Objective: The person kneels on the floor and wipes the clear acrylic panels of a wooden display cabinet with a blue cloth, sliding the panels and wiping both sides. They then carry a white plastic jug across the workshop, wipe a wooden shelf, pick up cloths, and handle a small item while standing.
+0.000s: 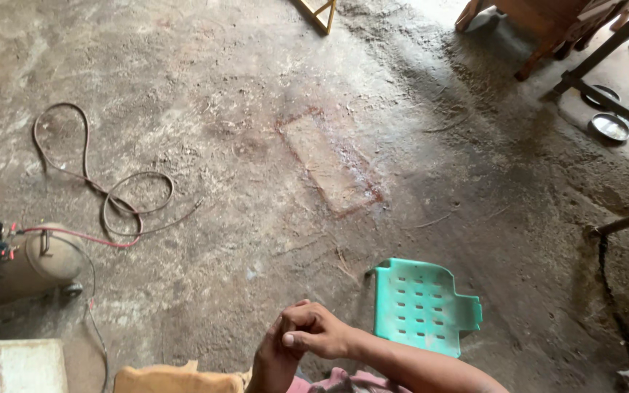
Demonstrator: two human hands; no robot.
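My right hand clasps over my left hand, both empty, above the floor; the green seat lies flat just right, nearer my right hand.

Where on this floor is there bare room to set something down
The widest bare patch is the concrete floor around the reddish rectangular stain, between the looped hose and the green plastic seat panel. It is crowded at left by the compressor tank, at upper right by wooden furniture and metal dishes, and right before the clasped hands.
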